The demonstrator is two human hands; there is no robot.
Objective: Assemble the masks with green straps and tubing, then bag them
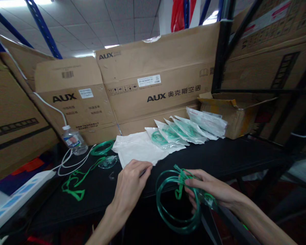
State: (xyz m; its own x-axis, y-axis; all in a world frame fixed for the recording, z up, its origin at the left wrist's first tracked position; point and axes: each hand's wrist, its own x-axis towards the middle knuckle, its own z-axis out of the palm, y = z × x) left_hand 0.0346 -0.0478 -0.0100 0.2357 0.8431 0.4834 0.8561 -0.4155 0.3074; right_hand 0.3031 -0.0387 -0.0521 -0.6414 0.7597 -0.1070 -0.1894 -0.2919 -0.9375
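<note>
Coiled green tubing (pixel 185 229) hangs nearest, below and to the right of the white pouch (pixel 140 146), gripped in the right hand (pixel 206 185) between thumb and fingers — a green strap and a clear plastic piece are bunched in the same grasp. At the pouch's near edge is the left hand (pixel 132 180), thumb and fingers narrowly parted; whether they pinch the pouch I cannot tell. Just left of the pouch lie a clear mask (pixel 108 162) with its green strap and a second tubing coil (pixel 102 148), all on the black tabletop (pixel 244 153). Farther left stand a plastic bottle (pixel 75 143) and — nearer the camera — a white power strip (pixel 17 200). Right of the pouch, filled packets (pixel 186 132) lean in an overlapping row toward an open carton (pixel 241 120). Behind the pouch rises printed cardboard (pixel 155 68).
</note>
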